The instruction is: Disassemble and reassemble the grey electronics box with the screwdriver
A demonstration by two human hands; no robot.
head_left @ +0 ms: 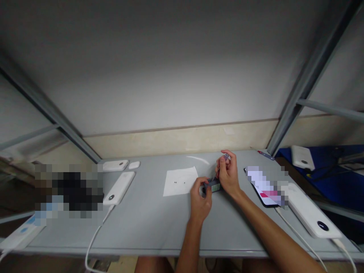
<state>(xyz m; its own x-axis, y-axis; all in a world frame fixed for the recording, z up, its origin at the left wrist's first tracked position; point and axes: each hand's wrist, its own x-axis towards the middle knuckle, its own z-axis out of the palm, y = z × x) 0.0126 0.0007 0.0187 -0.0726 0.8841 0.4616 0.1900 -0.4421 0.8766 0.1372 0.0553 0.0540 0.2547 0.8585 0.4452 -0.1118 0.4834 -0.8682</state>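
We see 2 hands working just to the right of a white paper sheet (180, 181). The left hand (200, 201) is closed around one end of a small dark block (212, 185) (what it is exactly, we cannot tell). Its long axis lies almost sideways, from the left hand toward the right hand (227, 173), whose fingers pinch a thin tool (216, 174) above the block.

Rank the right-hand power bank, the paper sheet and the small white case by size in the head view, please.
Largest, unranked: the power bank and the paper sheet, the bank nearer the camera. Smallest: the small white case.
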